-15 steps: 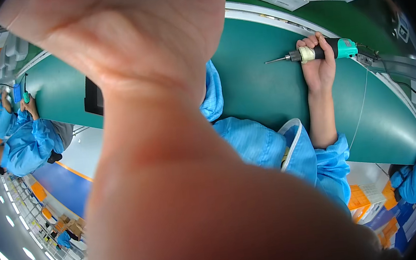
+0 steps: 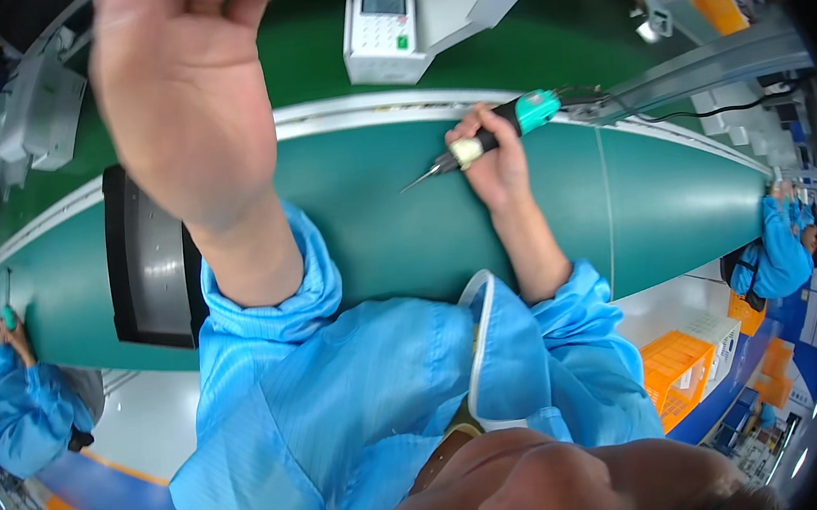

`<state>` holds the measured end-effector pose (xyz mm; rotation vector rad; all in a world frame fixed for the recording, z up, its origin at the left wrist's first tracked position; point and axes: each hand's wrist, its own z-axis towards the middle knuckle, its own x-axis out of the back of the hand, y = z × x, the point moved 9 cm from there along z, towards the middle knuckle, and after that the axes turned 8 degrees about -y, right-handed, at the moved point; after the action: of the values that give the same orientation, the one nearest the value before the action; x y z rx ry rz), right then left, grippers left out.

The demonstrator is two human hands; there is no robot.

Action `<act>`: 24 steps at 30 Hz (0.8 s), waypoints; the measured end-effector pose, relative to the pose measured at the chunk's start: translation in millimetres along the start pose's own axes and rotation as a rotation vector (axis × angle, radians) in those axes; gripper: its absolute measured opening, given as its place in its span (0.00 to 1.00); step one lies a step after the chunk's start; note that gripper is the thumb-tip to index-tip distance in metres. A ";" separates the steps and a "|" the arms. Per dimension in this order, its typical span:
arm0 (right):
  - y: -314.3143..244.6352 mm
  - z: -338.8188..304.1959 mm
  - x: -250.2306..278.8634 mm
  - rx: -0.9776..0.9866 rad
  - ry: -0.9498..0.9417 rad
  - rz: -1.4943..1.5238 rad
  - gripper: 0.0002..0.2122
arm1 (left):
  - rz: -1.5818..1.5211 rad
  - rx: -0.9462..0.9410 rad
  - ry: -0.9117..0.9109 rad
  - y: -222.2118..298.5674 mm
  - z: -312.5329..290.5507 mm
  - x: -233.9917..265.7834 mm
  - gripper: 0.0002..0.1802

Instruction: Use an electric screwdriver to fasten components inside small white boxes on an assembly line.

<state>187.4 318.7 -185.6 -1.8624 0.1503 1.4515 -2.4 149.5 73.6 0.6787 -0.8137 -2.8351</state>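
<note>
My left hand (image 2: pixel 190 109) is raised close to the view, palm showing. Its fingers run up to the top edge and are partly cut off; they look loosely bent and apart, with nothing visible in them. My right hand (image 2: pixel 497 170) wraps around an electric screwdriver (image 2: pixel 504 126) with a black body and a teal end. Its thin metal bit points left and slightly down, above the green work surface (image 2: pixel 374 199). A cable runs from the teal end to the right.
A black tray (image 2: pixel 125 312) lies on the work surface left of my left forearm. Beyond the pale rail (image 2: pixel 355 113), an open white box (image 2: pixel 380 66) holds a white keypad device (image 2: pixel 386 19). Co-workers in blue (image 2: pixel 25 405) sit at both ends. An orange crate (image 2: pixel 677 372) stands at lower right.
My left hand has moved away from the view and up, uncovering the tray and my blue sleeve. The whole view has shifted. The screwdriver stays in my right hand, now tilted bit-down.
</note>
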 end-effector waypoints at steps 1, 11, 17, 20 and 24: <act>0.3 -0.8 -2.8 -0.001 -0.004 0.000 0.05 | 0.083 0.012 -0.032 -6.3 4.2 -7.9 0.20; -6.8 -8.0 -6.4 0.059 0.015 -0.047 0.05 | 1.488 0.203 -0.535 -225.5 -25.0 20.0 0.20; 9.5 0.3 -2.6 0.050 0.018 0.068 0.07 | 1.217 0.662 -0.788 -305.1 -22.2 84.9 0.28; 3.2 -3.1 3.4 0.064 -0.022 0.059 0.07 | 1.077 0.954 -0.731 -312.3 -18.0 63.9 0.27; 2.0 -3.7 -0.9 0.076 -0.025 0.058 0.07 | 0.994 0.781 -0.631 -298.0 -8.5 65.4 0.26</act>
<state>189.0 314.7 -185.6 -1.7907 0.2454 1.4874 -53.2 383.6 -115.4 -0.5348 -1.7377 -1.7247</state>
